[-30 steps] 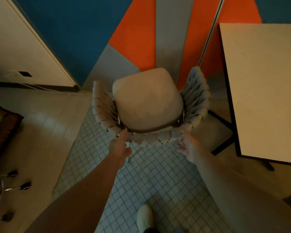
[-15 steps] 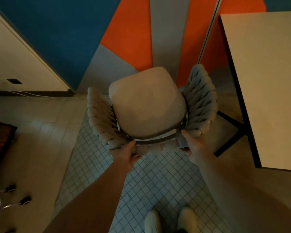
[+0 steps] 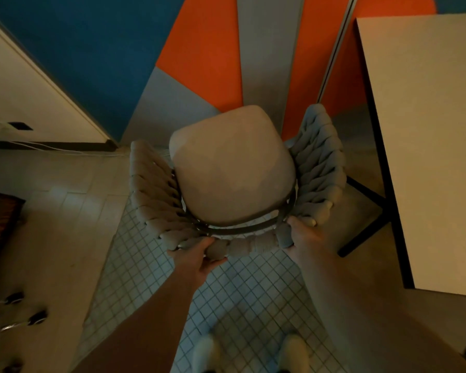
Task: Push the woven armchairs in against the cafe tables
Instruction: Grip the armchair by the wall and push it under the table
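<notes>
Both hands grip the armchair (image 3: 233, 181) backrest: left hand (image 3: 197, 255), right hand (image 3: 304, 234); table (image 3: 428, 146) edge seemingly just beside its right arm.

Orange-blue wall (image 3: 92, 49); tiled floor (image 3: 240, 286); castors (image 3: 37, 317) lower left.

We see a dim, warm-tinted room, wide-angle bending at the edges, soft blur throughout, no harsh glare

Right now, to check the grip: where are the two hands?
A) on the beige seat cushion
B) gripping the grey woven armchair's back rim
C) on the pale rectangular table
B: left hand and right hand both curl round the back rim of the grey woven armchair.
</notes>
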`<state>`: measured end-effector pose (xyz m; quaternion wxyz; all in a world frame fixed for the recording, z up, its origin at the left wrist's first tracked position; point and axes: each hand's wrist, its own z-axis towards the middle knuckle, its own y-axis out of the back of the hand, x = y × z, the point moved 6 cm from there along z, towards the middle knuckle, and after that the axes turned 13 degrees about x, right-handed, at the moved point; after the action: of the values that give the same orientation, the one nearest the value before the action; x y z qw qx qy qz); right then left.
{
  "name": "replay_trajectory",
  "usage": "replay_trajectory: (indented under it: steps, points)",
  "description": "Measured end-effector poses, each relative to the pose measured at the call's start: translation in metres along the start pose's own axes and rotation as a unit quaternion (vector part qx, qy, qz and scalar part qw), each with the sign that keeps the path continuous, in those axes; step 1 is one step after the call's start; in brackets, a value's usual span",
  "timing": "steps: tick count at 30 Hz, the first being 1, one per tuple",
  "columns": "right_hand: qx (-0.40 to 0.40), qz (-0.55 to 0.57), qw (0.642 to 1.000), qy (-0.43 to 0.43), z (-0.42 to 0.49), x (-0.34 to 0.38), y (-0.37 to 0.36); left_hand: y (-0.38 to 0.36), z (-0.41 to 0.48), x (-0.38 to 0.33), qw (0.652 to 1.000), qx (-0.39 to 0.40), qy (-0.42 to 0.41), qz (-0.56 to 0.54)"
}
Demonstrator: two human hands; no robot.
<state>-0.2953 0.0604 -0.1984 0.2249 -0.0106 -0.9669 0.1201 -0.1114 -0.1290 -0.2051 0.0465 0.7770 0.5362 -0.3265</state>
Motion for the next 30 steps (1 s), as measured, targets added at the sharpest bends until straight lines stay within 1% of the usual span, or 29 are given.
replay_trajectory:
  steps: [5, 7, 11, 20, 24, 28, 30]
  points:
    - [-0.021, 0.001, 1.000, 0.000, -0.013, 0.000, -0.003, 0.006, 0.003, -0.001, 1.000, -0.015, 0.003, 0.020]
    - [-0.036, 0.000, 0.999, -0.001, -0.019, -0.002, -0.002, 0.006, 0.006, -0.002, 0.999, -0.002, 0.004, 0.035]
    - [-0.047, 0.007, 0.999, 0.000, -0.025, -0.015, -0.002, 0.013, 0.004, -0.007, 0.999, 0.022, 0.009, 0.028]
    - [-0.088, 0.073, 0.993, 0.020, -0.052, -0.058, -0.010, 0.028, -0.002, -0.035, 0.989, 0.065, 0.049, 0.121]
    - [-0.095, 0.117, 0.988, 0.032, -0.061, -0.077, -0.023, 0.038, 0.002, -0.051, 0.983, 0.089, 0.048, 0.155]
    - [-0.101, 0.134, 0.985, 0.031, -0.072, -0.091, -0.039, 0.045, 0.006, -0.069, 0.972, 0.125, 0.038, 0.193]
    - [-0.098, 0.139, 0.985, 0.034, -0.075, -0.097, -0.047, 0.050, 0.013, -0.077, 0.970, 0.126, 0.043, 0.205]
